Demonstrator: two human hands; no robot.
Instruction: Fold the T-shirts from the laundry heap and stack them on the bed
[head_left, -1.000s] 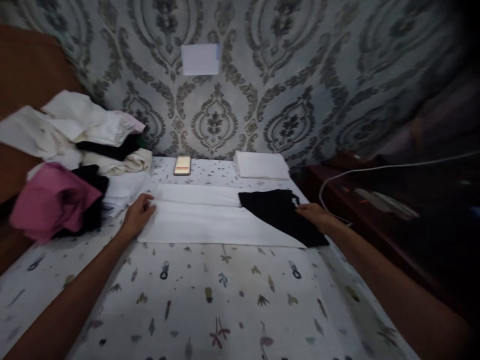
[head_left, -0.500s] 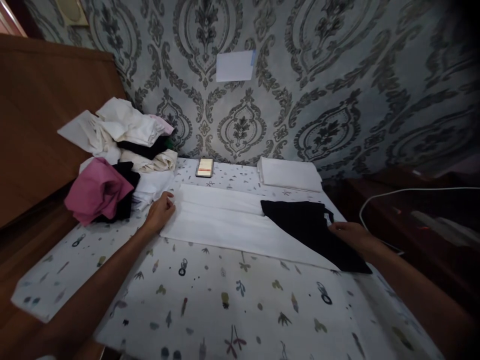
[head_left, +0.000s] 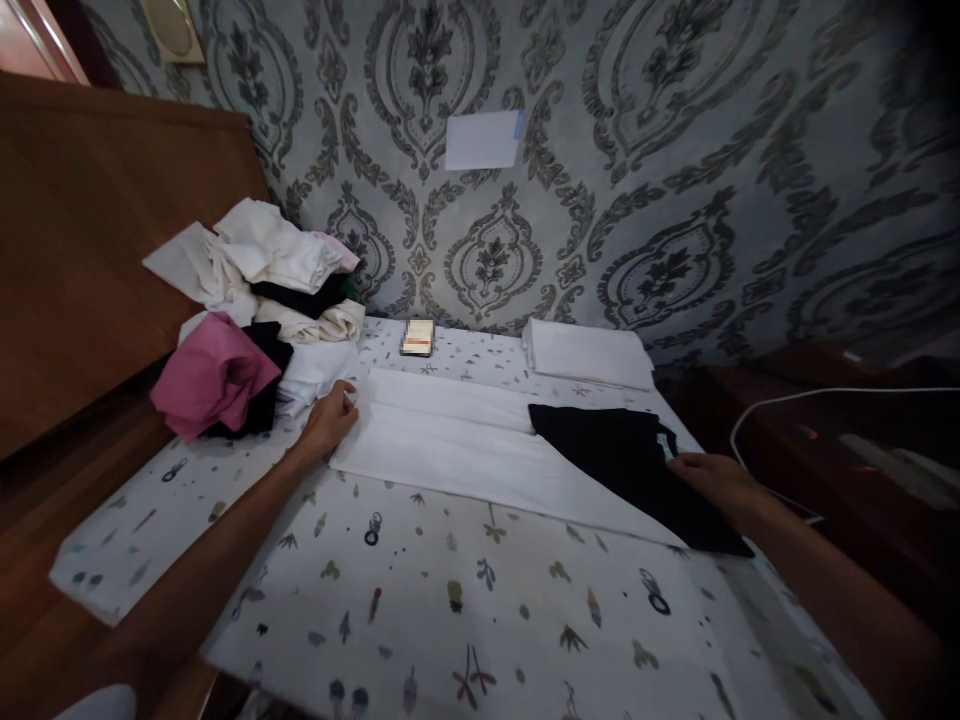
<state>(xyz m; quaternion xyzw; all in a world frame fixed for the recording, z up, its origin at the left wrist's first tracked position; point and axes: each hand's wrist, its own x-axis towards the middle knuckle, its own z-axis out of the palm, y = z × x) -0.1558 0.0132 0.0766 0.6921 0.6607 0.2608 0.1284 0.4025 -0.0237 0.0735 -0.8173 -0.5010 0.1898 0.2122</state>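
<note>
View swung left | left hand (head_left: 330, 418): grip half-curled, hold unclear | right hand (head_left: 712, 480): grip pinching garment (head_left: 480, 448)

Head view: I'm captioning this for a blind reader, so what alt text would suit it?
White and black cloth lies flat across a patterned sheet, with a person's left hand at the white end and right hand at the black end. A clothes pile sits at left; a folded white cloth lies beyond.

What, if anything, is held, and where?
Right grip: apparently the black cloth, by its edge near the tag. Left grip, at the white cloth: cannot tell.
</note>
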